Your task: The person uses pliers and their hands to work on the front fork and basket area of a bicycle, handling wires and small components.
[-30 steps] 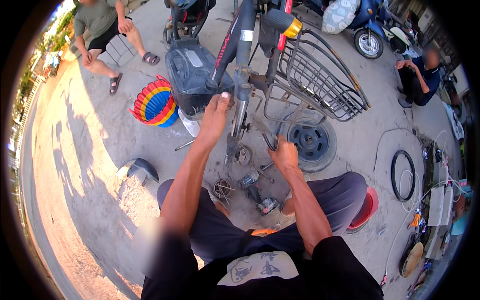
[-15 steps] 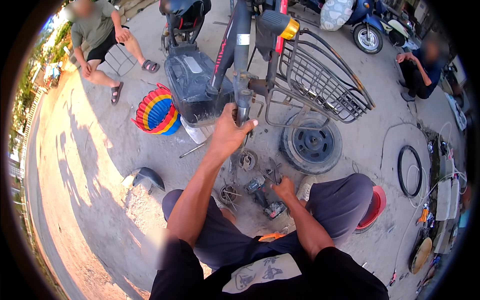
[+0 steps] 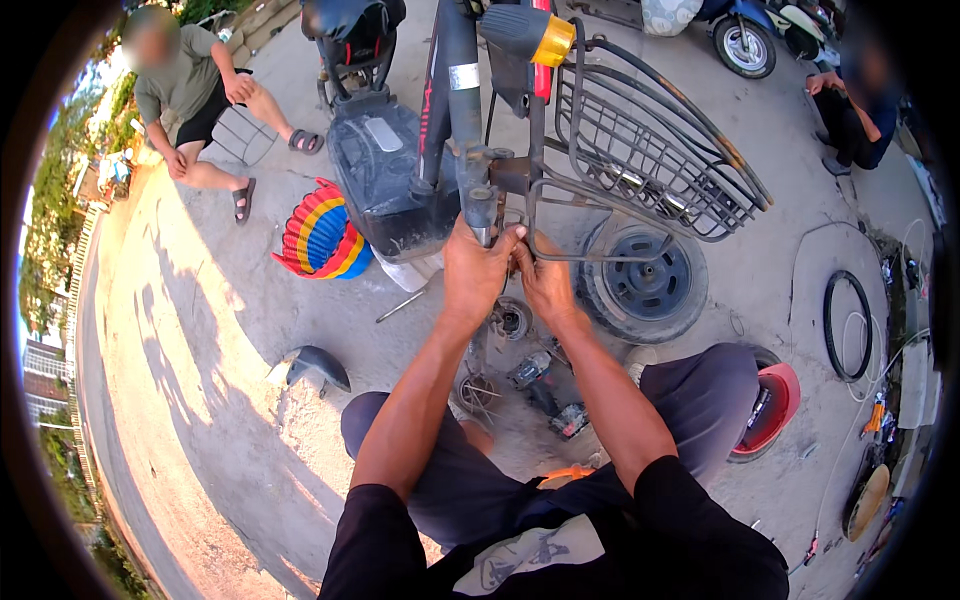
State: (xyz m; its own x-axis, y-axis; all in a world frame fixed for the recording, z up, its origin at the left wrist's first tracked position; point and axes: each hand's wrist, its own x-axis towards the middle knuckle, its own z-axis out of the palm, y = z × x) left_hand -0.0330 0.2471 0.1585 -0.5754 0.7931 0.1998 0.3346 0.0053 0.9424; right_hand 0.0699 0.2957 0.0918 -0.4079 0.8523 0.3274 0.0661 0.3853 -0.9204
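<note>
An electric bike's front end stands before me without a wheel in it, its grey fork tube [image 3: 466, 135] pointing down. My left hand [image 3: 473, 272] is closed round the lower end of that tube, thumb to the right. Close against it, my right hand [image 3: 545, 280] has its fingers bent together beside the tube. Whatever lies between those fingers is hidden. A black wire basket [image 3: 650, 165] hangs just above and right of the right hand. Under both hands, a round hub-like metal part [image 3: 512, 318] shows low on the fork.
A wheel with its tyre [image 3: 645, 280] lies right of the fork. Between my feet is a cordless power tool [image 3: 540, 385]. A striped plastic basket [image 3: 322, 235] stands left, a red bowl [image 3: 775, 410] by my right knee. Two people sit farther off, one on each side.
My right hand has risen from near the power tool, where it held a dark plier-like tool, to the fork beside my left hand. That tool no longer shows. My left hand keeps its hold.
</note>
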